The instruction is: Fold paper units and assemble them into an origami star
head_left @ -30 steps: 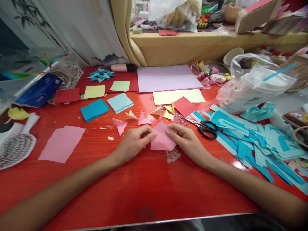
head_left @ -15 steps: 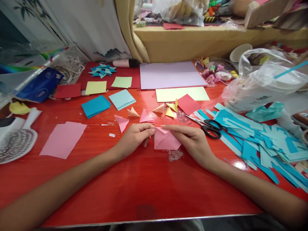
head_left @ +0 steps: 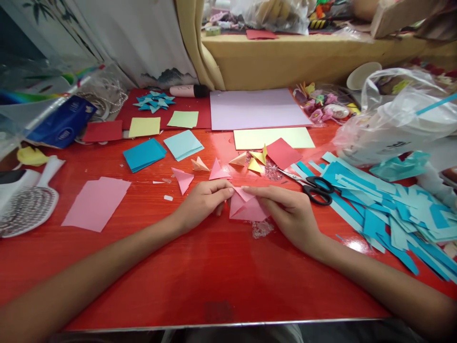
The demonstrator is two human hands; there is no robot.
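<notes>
A pink sheet of paper (head_left: 247,209), partly folded with a raised flap along its far edge, is between my hands just above the red table (head_left: 160,286). My left hand (head_left: 205,202) pinches its far left corner, thumb against fingers. At the other end, my right hand (head_left: 291,209) grips the far right part, index finger lying along the fold. Some of the paper's right side is hidden behind the right fingers. Folded pink pieces (head_left: 183,180) and a peach one (head_left: 200,164) lie just beyond my left hand. Small yellow folded pieces (head_left: 255,165) sit beyond the paper.
Black-handled scissors (head_left: 317,189) and a heap of blue paper strips (head_left: 389,205) lie right. Pink sheets (head_left: 96,204) and a hairbrush (head_left: 32,205) are left. Blue squares (head_left: 144,155), a red square (head_left: 283,152) and a lilac sheet (head_left: 260,109) lie farther back. A plastic bag (head_left: 396,124) stands right.
The pink paper's far flap now stands up more, with a slanting crease showing between my fingers. Both hands keep their grip. The whole view has shifted slightly.
</notes>
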